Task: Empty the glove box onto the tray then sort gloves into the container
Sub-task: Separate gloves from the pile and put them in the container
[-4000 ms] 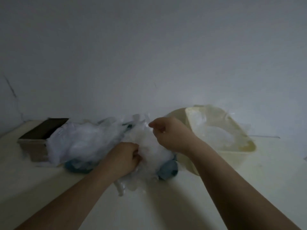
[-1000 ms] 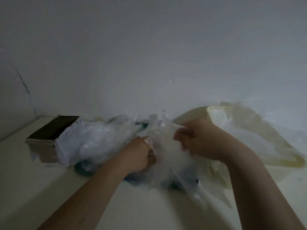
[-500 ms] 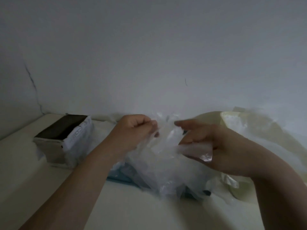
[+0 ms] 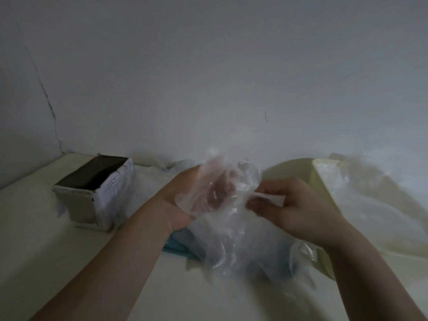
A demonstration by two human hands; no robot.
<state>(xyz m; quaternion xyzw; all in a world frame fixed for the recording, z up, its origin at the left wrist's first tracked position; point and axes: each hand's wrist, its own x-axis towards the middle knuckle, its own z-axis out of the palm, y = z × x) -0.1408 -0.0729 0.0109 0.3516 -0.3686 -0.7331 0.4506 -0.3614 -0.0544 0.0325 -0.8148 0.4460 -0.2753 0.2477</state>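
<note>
Glove (image 4: 215, 195) of clear plastic is draped across the upturned left hand (image 4: 183, 205), whose grip cannot be told through the film. Its edge is pinched by the right hand (image 4: 294, 209), above the blue tray (image 4: 178, 245).

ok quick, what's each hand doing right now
Left hand: under the clear glove, fingers blurred behind the film, so its grip cannot be told.
Right hand: pinches the clear glove's edge.

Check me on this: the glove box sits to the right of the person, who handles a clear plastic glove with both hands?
Not quite. The head view shows the glove box on the person's left, not the right. The rest holds: the right hand pinches the clear glove, which drapes over the left hand.
</note>
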